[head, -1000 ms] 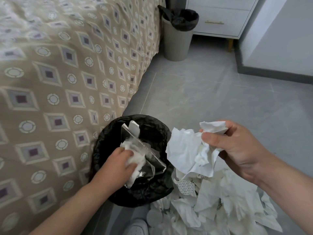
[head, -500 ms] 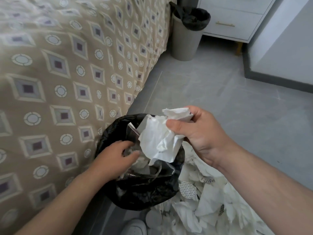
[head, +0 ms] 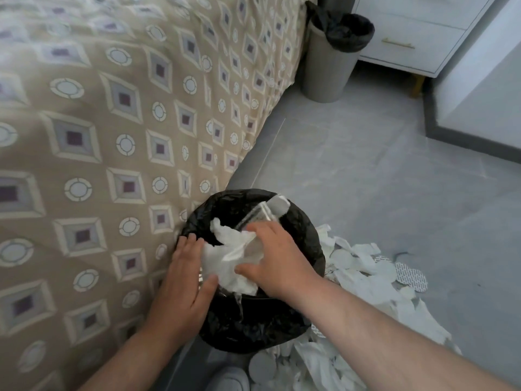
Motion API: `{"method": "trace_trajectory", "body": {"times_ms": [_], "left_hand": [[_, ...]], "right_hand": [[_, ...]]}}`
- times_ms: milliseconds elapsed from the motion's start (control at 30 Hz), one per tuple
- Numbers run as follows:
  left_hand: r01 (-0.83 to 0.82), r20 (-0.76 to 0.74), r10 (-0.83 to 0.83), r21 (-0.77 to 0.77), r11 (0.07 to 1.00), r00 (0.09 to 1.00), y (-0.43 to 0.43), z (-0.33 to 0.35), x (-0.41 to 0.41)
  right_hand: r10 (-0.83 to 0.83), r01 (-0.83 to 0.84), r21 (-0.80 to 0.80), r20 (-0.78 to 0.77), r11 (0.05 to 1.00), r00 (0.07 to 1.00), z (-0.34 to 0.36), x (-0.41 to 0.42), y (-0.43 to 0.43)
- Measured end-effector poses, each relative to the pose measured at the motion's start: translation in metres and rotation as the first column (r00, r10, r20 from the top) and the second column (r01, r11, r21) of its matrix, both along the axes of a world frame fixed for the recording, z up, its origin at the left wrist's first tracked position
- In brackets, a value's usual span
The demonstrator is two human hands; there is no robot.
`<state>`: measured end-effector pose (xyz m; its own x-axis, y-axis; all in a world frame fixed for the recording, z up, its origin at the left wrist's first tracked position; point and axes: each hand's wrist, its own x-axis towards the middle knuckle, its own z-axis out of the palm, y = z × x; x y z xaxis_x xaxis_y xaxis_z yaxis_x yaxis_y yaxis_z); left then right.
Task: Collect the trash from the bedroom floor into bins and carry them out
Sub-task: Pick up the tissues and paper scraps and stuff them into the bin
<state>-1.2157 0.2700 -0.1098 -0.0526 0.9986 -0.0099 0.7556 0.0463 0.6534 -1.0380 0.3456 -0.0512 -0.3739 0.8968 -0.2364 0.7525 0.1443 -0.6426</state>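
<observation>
Moved since the earlier frame: crumpled tissue (head: 225, 263), brought by the right hand (head: 276, 261) from above the rim down into the mouth of the near bin (head: 253, 328). Grip changed too, from a pinch to a flat press.

- Far left: patterned bed cover (head: 98, 136), hanging to the floor (head: 366, 165) and touching the near bin's left side.
- Left hand (head: 183, 277): fingers straight and held together, laid flat against the left edge of the tissue at the liner rim. Pinching nothing.
- Near bin: lined in black, standing on the floor against the bed. Mouth filled to about rim level with the tissue and a clear plastic wrapper (head: 262, 215), the wrapper poking up at the far side.
- Right hand: palm down, fingers spread over tissue and wrapper, pressing.
- Right of the near bin: pile of white tissues (head: 366, 277) and round pads on the floor, touching the bin's right side, not yet collected.
- Far, right of centre: second bin (head: 327, 66), also lined in black, at the far end of the bed beside a white drawer unit (head: 408, 38).

Judged standing: one handful delivered and apparently being packed down. Near bin looking close to full, so the rest likely to need further compacting or the second bin. Most of the pile left; carrying out not begun.
</observation>
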Motion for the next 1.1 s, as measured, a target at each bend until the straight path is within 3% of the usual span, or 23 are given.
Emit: {"method": "trace_trajectory", "body": {"times_ms": [100, 300, 433, 533, 667, 767, 867, 1000, 1067, 1100], "left_hand": [[0.04, -0.137, -0.045, -0.035, 0.999, 0.99, 0.0, -0.004, -0.002], [0.05, -0.177, -0.056, -0.036, 0.998, 0.983, 0.0, -0.003, -0.002], [0.061, -0.188, -0.065, -0.029, 0.998, 0.98, 0.001, -0.004, -0.003], [0.052, -0.149, -0.054, -0.015, 0.999, 0.987, 0.004, 0.003, -0.003], [0.119, -0.147, -0.106, 0.082, 0.99, 0.983, 0.009, 0.042, 0.011], [0.237, -0.142, -0.212, 0.192, 0.952, 0.967, 0.014, 0.089, 0.034], [0.5, -0.226, -0.452, 0.248, 0.83, 0.863, 0.025, 0.138, 0.079], [0.839, -0.346, -0.768, 0.142, 0.525, 0.539, 0.034, 0.152, 0.165], [0.888, -0.254, -0.86, -0.008, 0.46, 0.443, 0.029, 0.127, 0.211], [0.869, -0.174, -0.872, -0.12, 0.48, 0.457, 0.023, 0.11, 0.232]], "right_hand": [[0.086, -0.075, -0.083, 0.137, 0.994, 0.987, -0.016, 0.007, -0.001], [0.198, -0.163, -0.134, 0.318, 0.978, 0.927, -0.042, 0.002, 0.003], [0.132, -0.106, -0.161, 0.161, 0.981, 0.978, -0.032, 0.001, 0.01], [0.149, -0.149, -0.064, 0.001, 0.987, 0.989, 0.009, 0.012, 0.015], [0.19, -0.193, 0.09, 0.041, 0.977, 0.981, 0.077, 0.074, 0.004], [0.08, -0.092, 0.089, 0.136, 0.992, 0.988, 0.101, 0.146, -0.015], [-0.147, 0.148, 0.003, 0.171, 0.989, 0.974, 0.09, 0.219, -0.04], [-0.428, 0.435, -0.089, 0.091, 0.896, 0.899, 0.041, 0.284, -0.079], [-0.502, 0.504, -0.175, 0.06, 0.846, 0.863, 0.02, 0.3, -0.095], [-0.538, 0.532, -0.221, 0.038, 0.817, 0.842, 0.011, 0.306, -0.1]]}}
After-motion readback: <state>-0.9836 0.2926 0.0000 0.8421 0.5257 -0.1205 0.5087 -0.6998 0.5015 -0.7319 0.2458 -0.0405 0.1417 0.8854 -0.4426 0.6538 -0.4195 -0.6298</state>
